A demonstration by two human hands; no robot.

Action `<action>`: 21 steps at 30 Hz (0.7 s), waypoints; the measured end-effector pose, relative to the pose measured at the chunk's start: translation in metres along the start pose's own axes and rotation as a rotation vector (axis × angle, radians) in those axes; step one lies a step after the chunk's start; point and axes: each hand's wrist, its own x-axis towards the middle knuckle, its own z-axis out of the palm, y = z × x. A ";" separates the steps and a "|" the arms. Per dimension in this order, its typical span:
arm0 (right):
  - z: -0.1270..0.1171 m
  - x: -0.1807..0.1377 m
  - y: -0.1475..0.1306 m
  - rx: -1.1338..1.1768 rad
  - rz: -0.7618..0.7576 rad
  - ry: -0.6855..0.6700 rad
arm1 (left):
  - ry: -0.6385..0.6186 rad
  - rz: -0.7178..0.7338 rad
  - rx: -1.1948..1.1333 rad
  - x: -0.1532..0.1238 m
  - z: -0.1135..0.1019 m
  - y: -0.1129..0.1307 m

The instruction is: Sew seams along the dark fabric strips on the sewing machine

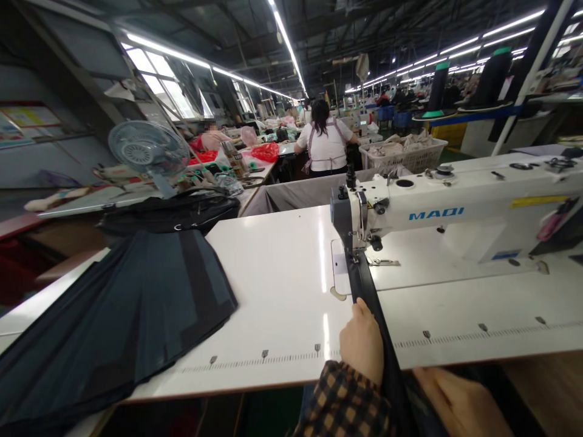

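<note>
A narrow black fabric strip point(370, 297) runs from the needle of the white sewing machine point(455, 209) toward me across the white table point(282, 285). My left hand point(362, 343), in a checked sleeve, rests on the table with its fingers bent against the strip's left edge. My right hand point(460, 403) lies below the table's front edge, to the right of the strip's lower part, palm partly showing, fingers mostly out of view.
A pile of dark grey fabric pieces point(122, 309) covers the table's left part. A small fan point(148, 152) and black cloth point(173, 212) stand behind it. A person in white point(324, 142) sits at a far table beside a basket of cloth point(403, 152).
</note>
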 end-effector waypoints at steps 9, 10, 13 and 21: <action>0.013 0.110 0.009 -0.352 -0.333 -0.085 | 0.000 0.010 -0.061 0.006 0.010 -0.012; 0.014 0.108 0.008 -0.346 -0.330 -0.098 | 0.013 0.015 -0.094 0.006 0.011 -0.013; 0.009 0.106 0.007 -0.303 -0.338 -0.142 | 0.049 0.043 -0.168 0.006 0.014 -0.016; -0.005 0.113 0.005 -0.206 -0.418 -0.238 | 0.115 0.071 -0.024 0.020 0.011 -0.019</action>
